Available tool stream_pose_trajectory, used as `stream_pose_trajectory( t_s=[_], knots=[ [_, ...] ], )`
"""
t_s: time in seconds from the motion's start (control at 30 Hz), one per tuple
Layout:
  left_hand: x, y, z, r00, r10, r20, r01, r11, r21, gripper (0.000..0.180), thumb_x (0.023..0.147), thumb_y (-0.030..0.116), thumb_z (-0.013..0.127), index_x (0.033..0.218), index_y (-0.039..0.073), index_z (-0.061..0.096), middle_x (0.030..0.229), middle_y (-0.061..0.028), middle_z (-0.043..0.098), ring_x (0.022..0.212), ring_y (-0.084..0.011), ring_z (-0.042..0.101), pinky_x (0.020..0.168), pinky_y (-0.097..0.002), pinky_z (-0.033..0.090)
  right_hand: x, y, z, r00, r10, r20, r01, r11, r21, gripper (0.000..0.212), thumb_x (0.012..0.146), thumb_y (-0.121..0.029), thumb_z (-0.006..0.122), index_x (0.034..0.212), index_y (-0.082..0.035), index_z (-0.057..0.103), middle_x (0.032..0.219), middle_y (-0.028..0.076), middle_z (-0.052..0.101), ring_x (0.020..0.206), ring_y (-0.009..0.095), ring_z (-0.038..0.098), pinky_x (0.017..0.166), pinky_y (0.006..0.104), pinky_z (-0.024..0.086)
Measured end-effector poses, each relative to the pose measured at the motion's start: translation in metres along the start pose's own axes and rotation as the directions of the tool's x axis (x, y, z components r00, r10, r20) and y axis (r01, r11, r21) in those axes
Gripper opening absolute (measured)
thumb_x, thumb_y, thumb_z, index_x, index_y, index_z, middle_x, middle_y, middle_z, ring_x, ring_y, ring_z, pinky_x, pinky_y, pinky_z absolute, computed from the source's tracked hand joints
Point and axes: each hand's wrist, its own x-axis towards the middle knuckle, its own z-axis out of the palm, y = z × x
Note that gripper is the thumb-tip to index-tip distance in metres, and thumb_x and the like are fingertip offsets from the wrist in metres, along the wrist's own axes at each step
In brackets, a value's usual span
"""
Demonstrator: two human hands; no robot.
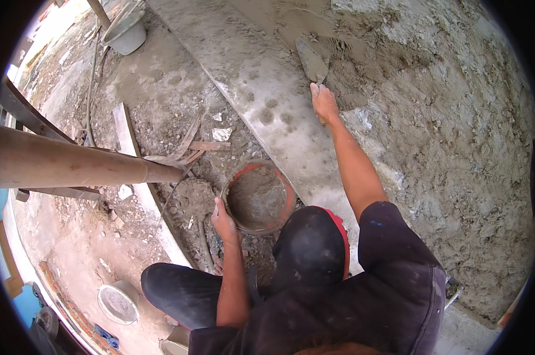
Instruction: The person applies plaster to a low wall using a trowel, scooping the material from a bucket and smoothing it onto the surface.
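My right hand is closed round the handle of a pointed trowel, the arm stretched far forward. The trowel's grey blade lies against wet mortar spread on the rough surface. Close to my knees, my left hand grips the left rim of a round bucket with a reddish inner wall. Grey mortar sits inside the bucket. The trowel's handle is mostly hidden by my fingers.
A smooth concrete ledge runs diagonally past the bucket. To the left, a thick bamboo pole slants in above a long plank and rubble. Other buckets stand at far left and near left. A hose lies on the ground.
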Motion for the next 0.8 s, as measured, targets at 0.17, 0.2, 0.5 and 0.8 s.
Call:
stream_pose_trajectory(
  t_s=[0.17, 0.2, 0.5, 0.8],
  knots=[
    [0.000, 0.002, -0.007, 1.000, -0.005, 0.003, 0.005, 1.000, 0.015, 0.050, 0.102, 0.039, 0.053, 0.117, -0.008, 0.062, 0.109, -0.0100, 0.066, 0.096, -0.0156, 0.060, 0.089, -0.0300, 0.047, -0.054, 0.024, 0.010, 0.989, 0.138, 0.051, -0.129, 0.979, -0.156, 0.048, 0.096, -0.045, 0.051, 0.101, 0.001, 0.064, 0.100, 0.029, 0.066, 0.095, 0.049, 0.061, 0.085, 0.0545, 0.048],
    [0.000, 0.000, -0.013, 1.000, 0.001, -0.014, -0.001, 0.999, 0.039, 0.050, 0.102, 0.039, 0.053, 0.117, -0.008, 0.062, 0.109, -0.0101, 0.066, 0.096, -0.0158, 0.060, 0.089, -0.0301, 0.047, -0.081, 0.030, 0.007, 0.990, 0.135, 0.029, -0.128, 0.976, -0.178, 0.047, 0.095, -0.044, 0.054, 0.100, 0.002, 0.064, 0.099, 0.030, 0.066, 0.095, 0.048, 0.062, 0.085, 0.0542, 0.049],
    [0.000, 0.005, 0.007, 0.999, 0.002, 0.045, -0.002, 1.000, 0.014, 0.051, 0.103, 0.038, 0.049, 0.119, -0.009, 0.060, 0.111, -0.0107, 0.065, 0.096, -0.0170, 0.060, 0.089, -0.0310, 0.048, -0.065, 0.021, -0.026, 0.978, 0.119, 0.171, -0.097, 0.987, -0.130, 0.038, 0.089, -0.032, 0.066, 0.095, 0.005, 0.062, 0.085, 0.025, 0.068, 0.082, 0.042, 0.067, 0.075, 0.0499, 0.053],
    [0.009, -0.009, -0.006, 0.999, 0.033, 0.019, -0.033, 0.999, 0.027, 0.049, 0.102, 0.037, 0.052, 0.116, -0.008, 0.062, 0.105, -0.0088, 0.066, 0.093, -0.0147, 0.059, 0.087, -0.0298, 0.047, -0.048, -0.013, -0.100, 0.961, 0.197, 0.196, -0.259, 0.892, 0.371, 0.033, 0.093, -0.025, 0.065, 0.088, 0.006, 0.056, 0.070, 0.015, 0.063, 0.051, 0.021, 0.062, 0.046, 0.0372, 0.048]
  ],
)
